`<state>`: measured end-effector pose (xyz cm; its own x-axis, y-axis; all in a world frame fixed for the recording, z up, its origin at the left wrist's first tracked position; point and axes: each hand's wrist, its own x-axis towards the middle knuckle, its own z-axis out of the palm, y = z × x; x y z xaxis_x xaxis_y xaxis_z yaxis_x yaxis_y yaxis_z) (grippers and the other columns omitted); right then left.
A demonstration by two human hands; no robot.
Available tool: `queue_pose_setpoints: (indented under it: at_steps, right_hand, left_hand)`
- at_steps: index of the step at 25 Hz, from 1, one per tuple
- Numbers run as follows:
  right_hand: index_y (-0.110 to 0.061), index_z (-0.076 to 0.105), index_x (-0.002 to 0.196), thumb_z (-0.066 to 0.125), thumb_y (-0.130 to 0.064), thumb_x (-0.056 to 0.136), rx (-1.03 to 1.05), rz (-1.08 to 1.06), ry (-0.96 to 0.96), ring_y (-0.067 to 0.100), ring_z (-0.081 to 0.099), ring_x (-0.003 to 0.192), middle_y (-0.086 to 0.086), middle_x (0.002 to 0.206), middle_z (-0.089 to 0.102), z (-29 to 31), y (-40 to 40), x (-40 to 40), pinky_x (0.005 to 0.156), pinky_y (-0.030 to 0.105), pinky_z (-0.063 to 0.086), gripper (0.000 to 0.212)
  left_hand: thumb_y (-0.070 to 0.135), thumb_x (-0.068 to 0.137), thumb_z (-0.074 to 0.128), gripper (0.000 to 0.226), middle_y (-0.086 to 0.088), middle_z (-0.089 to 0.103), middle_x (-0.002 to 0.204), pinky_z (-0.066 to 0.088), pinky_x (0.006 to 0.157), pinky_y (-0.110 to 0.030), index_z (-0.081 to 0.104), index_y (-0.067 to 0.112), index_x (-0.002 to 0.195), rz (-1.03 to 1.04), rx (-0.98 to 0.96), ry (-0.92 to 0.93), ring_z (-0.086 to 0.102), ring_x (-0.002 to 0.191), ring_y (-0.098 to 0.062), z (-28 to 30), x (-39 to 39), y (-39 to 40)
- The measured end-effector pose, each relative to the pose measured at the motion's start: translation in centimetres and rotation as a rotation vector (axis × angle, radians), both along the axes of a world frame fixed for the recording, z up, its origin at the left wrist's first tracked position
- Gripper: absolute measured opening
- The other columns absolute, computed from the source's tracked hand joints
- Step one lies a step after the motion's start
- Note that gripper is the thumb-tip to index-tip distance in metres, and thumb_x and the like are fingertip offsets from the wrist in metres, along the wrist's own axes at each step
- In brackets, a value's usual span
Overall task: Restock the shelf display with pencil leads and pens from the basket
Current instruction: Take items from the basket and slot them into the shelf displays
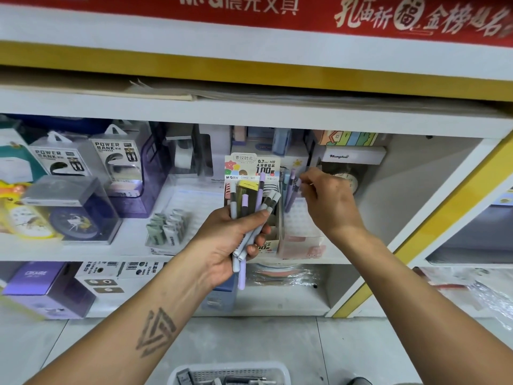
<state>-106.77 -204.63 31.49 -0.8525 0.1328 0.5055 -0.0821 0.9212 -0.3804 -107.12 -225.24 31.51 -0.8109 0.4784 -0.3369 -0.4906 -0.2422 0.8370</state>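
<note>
My left hand point(231, 240) grips a bundle of pens point(251, 215), grey, white and lilac, held upright in front of the pencil lead display box point(251, 165) on the middle shelf. My right hand point(326, 200) reaches to the right of that box, its fingertips pinching a lilac pen point(292, 187) among several pens standing in a clear holder point(301, 243). The white basket point(230, 375) sits on the floor at the bottom edge, with a few items in it.
Power bank boxes point(113, 162) and a clock in a clear case point(72, 215) stand on the shelf at left. Small grey-green packs point(166, 226) lie left of the display box. A white boxed clock point(349, 168) sits behind my right hand. Purple boxes point(44, 287) fill the lower shelf.
</note>
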Motion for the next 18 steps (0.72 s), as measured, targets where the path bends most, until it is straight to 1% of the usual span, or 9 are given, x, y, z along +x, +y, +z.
queue_pose_setpoints:
  at_steps: [2, 4, 6, 8, 9, 11, 14, 16, 18]
  right_hand:
    - [-0.011, 0.068, 0.121, 0.051, -0.006, 0.098, 0.049, -0.012, -0.080, 0.032, 0.068, 0.083, 0.014, 0.094, 0.073, 0.1, -0.2, 0.0, 0.070, 0.032, 0.051, 0.029]
    - [-0.016, 0.061, 0.134, 0.051, -0.011, 0.099, -0.012, -0.042, -0.135, 0.028, 0.065, 0.080, 0.011, 0.090, 0.071, 0.3, -0.6, 0.1, 0.071, 0.029, 0.048, 0.037]
    - [-0.016, 0.067, 0.124, 0.056, -0.019, 0.099, -0.293, -0.040, -0.122, 0.020, 0.062, 0.071, 0.003, 0.080, 0.069, 0.9, -1.0, 0.2, 0.068, 0.026, 0.047, 0.027]
    - [-0.018, 0.074, 0.105, 0.062, -0.028, 0.097, -0.741, 0.042, -0.177, 0.014, 0.063, 0.066, 0.001, 0.081, 0.074, 1.8, -1.4, 0.4, 0.058, 0.028, 0.049, 0.017]
    - [-0.019, 0.075, 0.100, 0.066, -0.030, 0.095, -0.899, 0.081, -0.218, 0.012, 0.061, 0.065, 0.000, 0.081, 0.075, 2.2, -1.5, 0.7, 0.053, 0.027, 0.047, 0.015]
    - [-0.017, 0.076, 0.097, 0.073, -0.023, 0.090, -1.011, 0.105, -0.274, 0.011, 0.060, 0.068, 0.004, 0.085, 0.075, 2.4, -1.6, 0.9, 0.053, 0.026, 0.044, 0.010]
    - [-0.007, 0.075, 0.097, 0.074, -0.008, 0.087, -1.115, 0.075, -0.245, 0.014, 0.061, 0.068, 0.007, 0.081, 0.072, 2.5, -1.1, 0.9, 0.062, 0.028, 0.046, 0.011]
    - [-0.002, 0.073, 0.096, 0.070, -0.002, 0.088, -1.206, 0.018, -0.132, 0.013, 0.061, 0.060, 0.007, 0.074, 0.071, 2.8, -0.5, 0.9, 0.058, 0.025, 0.047, 0.008]
    - [0.000, 0.069, 0.096, 0.065, 0.002, 0.090, -1.239, -0.100, 0.045, 0.013, 0.058, 0.052, 0.007, 0.069, 0.068, 3.0, 0.5, 0.9, 0.052, 0.025, 0.046, 0.008]
  left_hand:
    - [0.010, 0.087, 0.072, 0.023, -0.013, 0.062, 0.069, 0.039, 0.037, -0.018, 0.067, -0.003, 0.105, -0.012, 0.004, 0.005, 0.052, 0.052, -0.016, 0.0, 0.0, 0.0]
    - [0.010, 0.086, 0.072, 0.021, -0.014, 0.062, 0.070, 0.039, 0.037, -0.018, 0.069, -0.002, 0.103, -0.030, 0.011, 0.010, 0.052, 0.051, -0.016, 0.0, 0.0, 0.1]
    - [0.010, 0.083, 0.074, 0.016, -0.015, 0.063, 0.071, 0.039, 0.037, -0.019, 0.072, 0.001, 0.097, -0.061, 0.008, 0.024, 0.053, 0.051, -0.017, 0.0, 0.1, 0.1]
    - [0.011, 0.082, 0.075, 0.013, -0.017, 0.063, 0.073, 0.039, 0.037, -0.019, 0.074, 0.004, 0.092, -0.100, -0.006, 0.044, 0.053, 0.051, -0.018, 0.0, 0.4, 0.2]
    - [0.011, 0.082, 0.075, 0.012, -0.018, 0.063, 0.074, 0.039, 0.037, -0.020, 0.074, 0.004, 0.091, -0.119, -0.011, 0.050, 0.053, 0.051, -0.018, 0.0, 0.5, 0.3]
    - [0.012, 0.081, 0.076, 0.015, -0.020, 0.064, 0.077, 0.039, 0.037, -0.020, 0.074, 0.003, 0.093, -0.152, -0.011, 0.052, 0.053, 0.052, -0.018, 0.0, 0.8, 0.4]
    - [0.015, 0.077, 0.078, 0.030, -0.021, 0.065, 0.080, 0.040, 0.037, -0.019, 0.073, -0.002, 0.101, -0.187, 0.011, 0.040, 0.054, 0.053, -0.017, 0.2, 0.8, 0.3]
    - [0.015, 0.078, 0.077, 0.035, -0.021, 0.066, 0.081, 0.040, 0.036, -0.018, 0.071, -0.006, 0.104, -0.211, 0.025, 0.017, 0.054, 0.053, -0.016, 0.2, 0.6, 0.1]
    - [0.013, 0.078, 0.076, 0.027, -0.020, 0.065, 0.080, 0.040, 0.036, -0.017, 0.073, -0.004, 0.098, -0.217, 0.023, -0.007, 0.053, 0.052, -0.016, 0.3, 0.6, 0.0]
